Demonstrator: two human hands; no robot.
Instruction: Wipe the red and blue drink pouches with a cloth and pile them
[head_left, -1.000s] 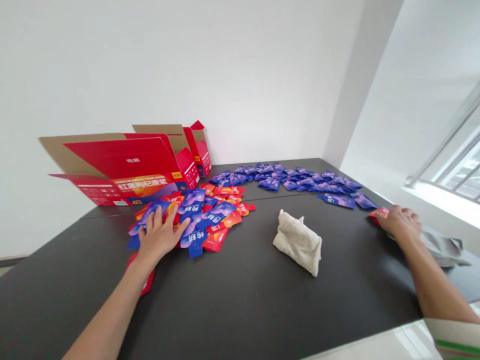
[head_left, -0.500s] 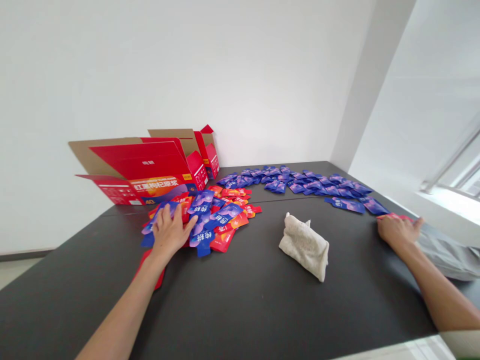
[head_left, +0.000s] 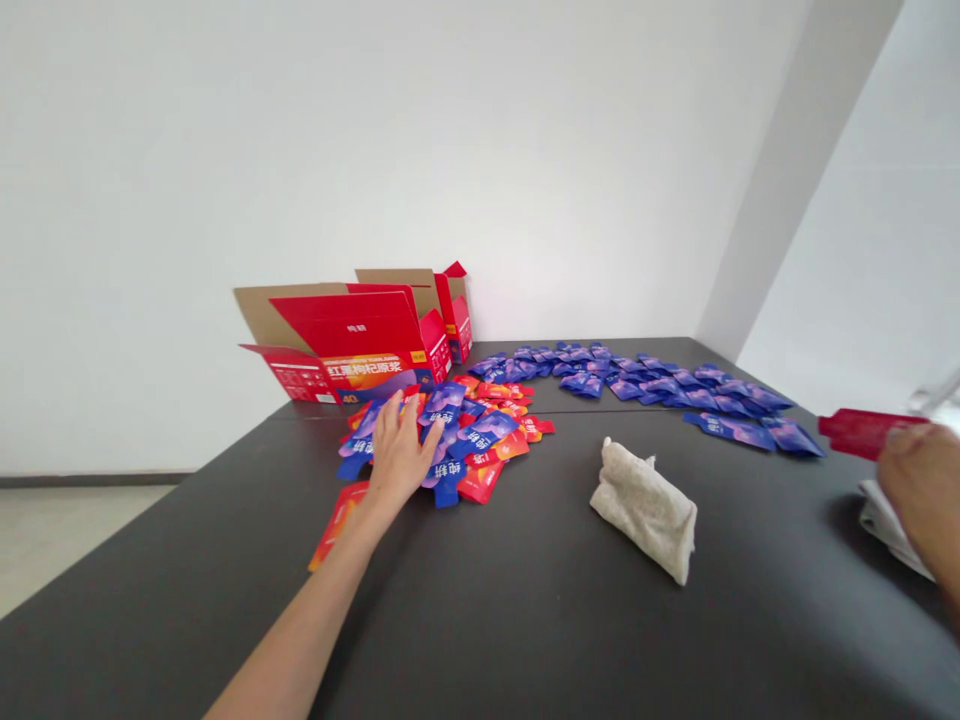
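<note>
My left hand (head_left: 403, 450) rests on a mixed pile of blue and red spouted pouches, its fingers spread over them. A blue pouch (head_left: 484, 433) and a red pouch (head_left: 480, 482) show at the pile's right side. One red-orange pouch (head_left: 339, 520) lies apart, partly behind my left forearm. At the far right, my right hand (head_left: 922, 480) is closed on a red pouch (head_left: 862, 430), raised above the table; motion smears it a little. Blue pouches (head_left: 727, 430) lie on the table left of that hand.
Open red cartons (head_left: 367, 340) stand at the back left against the wall. Overlapping blue pouches (head_left: 660, 380) run along the table's back. A folded beige cloth (head_left: 645, 505) lies on the dark table (head_left: 540, 600). Some grey fabric (head_left: 889, 525) sits at the right edge.
My right hand has lifted the red pouch off the table and moved right. My left hand stays at the pile. The view has turned left, so everything sits farther right.
</note>
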